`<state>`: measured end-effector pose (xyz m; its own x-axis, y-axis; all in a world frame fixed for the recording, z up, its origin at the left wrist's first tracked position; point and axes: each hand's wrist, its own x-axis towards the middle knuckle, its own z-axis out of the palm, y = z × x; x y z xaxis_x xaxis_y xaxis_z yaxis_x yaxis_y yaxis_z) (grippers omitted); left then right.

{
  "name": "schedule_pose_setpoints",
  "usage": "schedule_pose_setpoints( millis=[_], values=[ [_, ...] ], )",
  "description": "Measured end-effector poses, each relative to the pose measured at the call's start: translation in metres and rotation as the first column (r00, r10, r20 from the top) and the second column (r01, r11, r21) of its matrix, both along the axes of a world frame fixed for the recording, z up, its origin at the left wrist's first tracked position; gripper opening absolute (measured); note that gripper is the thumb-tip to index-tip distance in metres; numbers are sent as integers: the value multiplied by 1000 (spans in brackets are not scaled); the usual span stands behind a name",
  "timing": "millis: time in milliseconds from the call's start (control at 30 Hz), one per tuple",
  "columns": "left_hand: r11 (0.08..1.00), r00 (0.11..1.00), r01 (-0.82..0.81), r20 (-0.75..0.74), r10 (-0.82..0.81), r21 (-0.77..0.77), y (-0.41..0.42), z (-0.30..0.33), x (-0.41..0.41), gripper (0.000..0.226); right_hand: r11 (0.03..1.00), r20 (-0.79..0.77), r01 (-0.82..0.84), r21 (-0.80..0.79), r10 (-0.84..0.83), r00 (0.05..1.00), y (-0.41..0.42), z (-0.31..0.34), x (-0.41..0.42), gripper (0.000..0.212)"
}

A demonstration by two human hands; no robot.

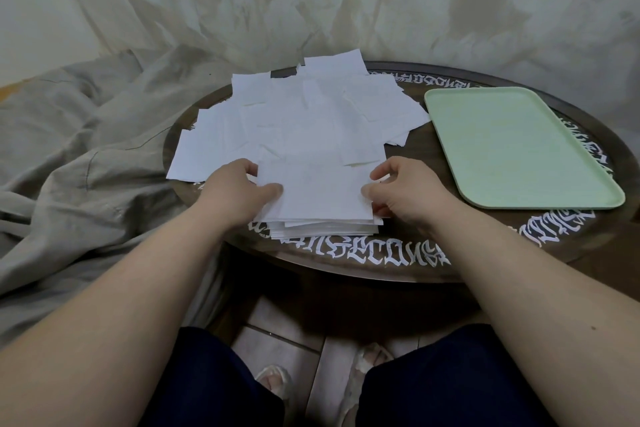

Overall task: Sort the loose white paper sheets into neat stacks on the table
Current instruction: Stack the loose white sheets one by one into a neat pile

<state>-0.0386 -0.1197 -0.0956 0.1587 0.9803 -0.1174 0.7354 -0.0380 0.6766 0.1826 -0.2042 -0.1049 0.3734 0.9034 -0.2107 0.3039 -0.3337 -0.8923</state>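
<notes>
Near the lower middle of the frame, at the front edge of the round table (346, 263), sits the one stack (320, 199) I have built so far, a squared pile of white sheets with its lower layers fanning out a little at the near edge. My left hand (239, 192) holds its left side, thumb lying on top of the paper and the other fingers curled at the far left corner; my right hand (403, 191) pinches the right edge, fingers (375, 192) bent around it with the tips touching the sheets. So the pile lies between both hands, gripped on either side, as though being trued up. I judge the job to be early on: beyond the stack, toward the middle of the frame, a broad overlapping spread of loose sheets (311, 114) remains unsorted, some reaching over the table's far rim. At middle right a pale green tray (519, 146) lies bare, apart from the papers. Grey cloth (86, 149) lies bunched at left.
</notes>
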Motion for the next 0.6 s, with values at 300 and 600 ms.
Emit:
schedule_pose_setpoints(
  millis=[300,600],
  values=[
    [969,986,143,54,-157,204,-12,12,3,56,982,144,-24,187,-3,990,2,8,-6,16],
    [991,988,129,80,-130,27,-12,-2,13,52,994,57,78,74,-83,995,-9,4,8,13]
  ],
)
